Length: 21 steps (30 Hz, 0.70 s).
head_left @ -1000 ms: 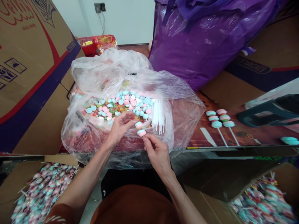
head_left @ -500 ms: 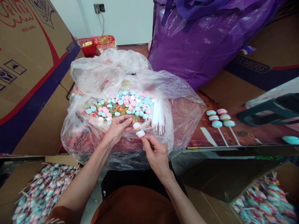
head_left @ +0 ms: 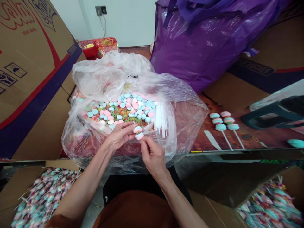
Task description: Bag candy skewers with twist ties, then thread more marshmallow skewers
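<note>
A marshmallow candy stick (head_left: 138, 130) with pink and light-blue pieces is between my two hands, over the front of a clear plastic bag (head_left: 190, 110). My left hand (head_left: 120, 136) pinches the upper end of the stack, its fingers partly hiding it. My right hand (head_left: 153, 155) grips the lower end just below the bottom marshmallow; the stick there is mostly hidden by the fingers. Just beyond my hands lie loose pink, blue and white marshmallows (head_left: 135, 106) and ring-shaped gummies (head_left: 116, 114). A bundle of white sticks (head_left: 161, 118) lies to their right.
Two finished-looking marshmallow sticks (head_left: 220, 126) lie on the table at right, near a dark teal tool (head_left: 268, 115). A purple bag (head_left: 197, 47) and a printed carton (head_left: 33, 79) flank the work area. Boxes of wrapped candies (head_left: 45, 196) stand below the table edge.
Both hands have shifted slightly left with the candy stick. My left fingers have closed over the top of the stack, where an orange gummy showed before.
</note>
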### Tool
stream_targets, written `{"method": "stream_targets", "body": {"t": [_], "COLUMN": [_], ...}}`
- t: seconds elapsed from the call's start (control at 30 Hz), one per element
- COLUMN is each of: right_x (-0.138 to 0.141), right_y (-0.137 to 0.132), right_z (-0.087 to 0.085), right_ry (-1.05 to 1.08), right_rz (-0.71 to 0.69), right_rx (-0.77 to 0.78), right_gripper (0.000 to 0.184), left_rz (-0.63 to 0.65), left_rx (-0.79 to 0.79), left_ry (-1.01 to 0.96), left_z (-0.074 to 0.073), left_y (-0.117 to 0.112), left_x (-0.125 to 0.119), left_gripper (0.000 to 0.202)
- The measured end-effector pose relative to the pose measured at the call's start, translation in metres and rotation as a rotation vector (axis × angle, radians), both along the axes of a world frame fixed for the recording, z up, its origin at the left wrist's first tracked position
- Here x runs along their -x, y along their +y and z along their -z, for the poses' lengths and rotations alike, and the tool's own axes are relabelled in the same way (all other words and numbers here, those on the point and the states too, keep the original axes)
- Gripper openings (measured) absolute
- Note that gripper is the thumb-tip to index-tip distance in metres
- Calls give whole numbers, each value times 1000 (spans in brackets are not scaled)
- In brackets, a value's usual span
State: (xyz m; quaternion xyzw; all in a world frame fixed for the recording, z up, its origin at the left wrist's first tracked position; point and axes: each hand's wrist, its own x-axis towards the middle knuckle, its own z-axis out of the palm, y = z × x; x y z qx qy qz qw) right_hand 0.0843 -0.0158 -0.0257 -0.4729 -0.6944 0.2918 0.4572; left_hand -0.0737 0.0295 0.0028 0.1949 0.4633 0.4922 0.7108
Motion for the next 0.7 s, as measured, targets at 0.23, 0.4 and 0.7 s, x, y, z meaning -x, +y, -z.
{"method": "stream_targets", "body": {"t": [0.23,0.4,0.7], "right_x": [11,0,-8], "right_y": [7,14,5], "right_z": [5,14,24], "right_ry": [6,86,110], "right_rz": [68,113,106], "right_rx": [18,67,125], "right_gripper": [24,24,26], "left_rz": [-14,-122,77], "left_rx": [-73,-399,-669], "left_ry": [80,612,1615], "left_z": [5,5,3], "left_y": [-4,14,50], "left_x": [-10,-7,4], "left_gripper": [36,26,17]}}
